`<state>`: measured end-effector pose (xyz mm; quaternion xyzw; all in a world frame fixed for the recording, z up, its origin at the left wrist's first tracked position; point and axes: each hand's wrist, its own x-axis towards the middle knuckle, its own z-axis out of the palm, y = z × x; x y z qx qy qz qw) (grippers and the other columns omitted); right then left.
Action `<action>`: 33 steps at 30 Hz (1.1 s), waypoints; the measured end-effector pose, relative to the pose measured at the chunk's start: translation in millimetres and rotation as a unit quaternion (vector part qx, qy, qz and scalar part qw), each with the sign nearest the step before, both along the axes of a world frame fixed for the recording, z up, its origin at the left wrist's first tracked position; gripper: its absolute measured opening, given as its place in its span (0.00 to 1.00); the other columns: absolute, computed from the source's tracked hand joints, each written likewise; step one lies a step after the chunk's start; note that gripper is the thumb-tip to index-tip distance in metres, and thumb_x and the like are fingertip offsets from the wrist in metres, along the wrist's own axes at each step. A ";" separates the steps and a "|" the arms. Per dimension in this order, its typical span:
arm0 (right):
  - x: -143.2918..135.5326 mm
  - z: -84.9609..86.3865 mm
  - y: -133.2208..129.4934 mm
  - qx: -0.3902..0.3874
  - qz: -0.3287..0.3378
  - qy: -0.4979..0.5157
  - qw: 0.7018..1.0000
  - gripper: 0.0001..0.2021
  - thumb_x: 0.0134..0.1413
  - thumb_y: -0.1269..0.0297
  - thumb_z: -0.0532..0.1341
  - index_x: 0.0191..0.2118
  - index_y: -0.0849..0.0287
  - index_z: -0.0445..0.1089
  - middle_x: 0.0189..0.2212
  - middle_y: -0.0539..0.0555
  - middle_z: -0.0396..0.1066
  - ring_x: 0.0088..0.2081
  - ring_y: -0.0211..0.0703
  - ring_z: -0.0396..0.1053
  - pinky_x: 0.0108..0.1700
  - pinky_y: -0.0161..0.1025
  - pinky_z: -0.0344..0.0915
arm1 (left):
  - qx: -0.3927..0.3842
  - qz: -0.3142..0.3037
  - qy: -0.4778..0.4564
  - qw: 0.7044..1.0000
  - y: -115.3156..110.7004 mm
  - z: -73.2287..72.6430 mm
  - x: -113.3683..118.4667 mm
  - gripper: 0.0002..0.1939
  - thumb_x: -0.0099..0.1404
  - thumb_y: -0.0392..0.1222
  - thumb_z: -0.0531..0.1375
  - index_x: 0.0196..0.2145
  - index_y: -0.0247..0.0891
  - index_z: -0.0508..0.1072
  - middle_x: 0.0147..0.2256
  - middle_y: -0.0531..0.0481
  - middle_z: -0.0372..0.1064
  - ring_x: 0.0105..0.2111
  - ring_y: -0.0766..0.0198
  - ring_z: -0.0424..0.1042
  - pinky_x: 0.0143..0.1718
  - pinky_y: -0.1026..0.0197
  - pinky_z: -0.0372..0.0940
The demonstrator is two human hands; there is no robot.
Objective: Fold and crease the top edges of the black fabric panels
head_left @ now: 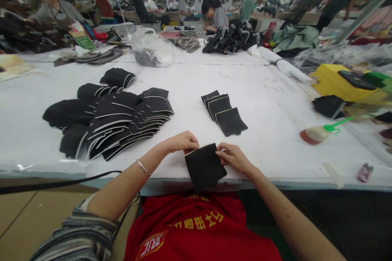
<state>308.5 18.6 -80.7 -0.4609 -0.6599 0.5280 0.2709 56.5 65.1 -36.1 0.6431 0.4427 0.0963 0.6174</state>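
A black flat piece with a small tab hangs over the table's front edge between my hands. My left hand pinches its upper left corner, and my right hand is closed on its upper right edge. Just beyond lie several similar black pieces, overlapping in a short row. To the left, a large fanned pile of black pieces with pale edges covers part of the white table.
At the right are a bottle with a green nozzle, a pink clip and a yellow box. A clear plastic bag and a black heap sit farther back. Several people are beyond the table.
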 end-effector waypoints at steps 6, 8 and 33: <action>-9.6 9.9 -6.6 0.140 -0.014 -0.139 0.980 0.05 0.58 0.65 0.59 0.40 0.58 0.66 0.27 0.49 0.69 0.23 0.37 0.66 0.31 0.36 0.62 | -0.056 0.026 -0.030 0.998 -5.8 -8.1 -1.4 0.08 0.49 0.40 0.62 0.23 0.31 0.74 0.17 0.52 0.67 0.18 0.70 0.65 0.21 0.67 0.61; -17.9 16.2 -10.0 0.220 -0.011 -0.165 0.961 0.10 0.58 0.67 0.60 0.46 0.56 0.67 0.39 0.53 0.68 0.26 0.35 0.65 0.33 0.36 0.63 | -0.063 0.046 -0.042 0.996 -8.2 -10.0 0.0 0.07 0.48 0.40 0.62 0.22 0.31 0.73 0.16 0.53 0.66 0.17 0.71 0.64 0.20 0.68 0.60; -44.0 31.9 -1.5 0.392 0.172 -0.289 0.856 0.07 0.59 0.66 0.64 0.35 0.60 0.65 0.33 0.51 0.67 0.33 0.42 0.62 0.37 0.39 0.53 | 0.040 0.034 -0.003 0.999 -26.8 -7.4 17.7 0.11 0.51 0.44 0.57 0.17 0.36 0.64 0.13 0.58 0.52 0.17 0.71 0.51 0.19 0.65 0.44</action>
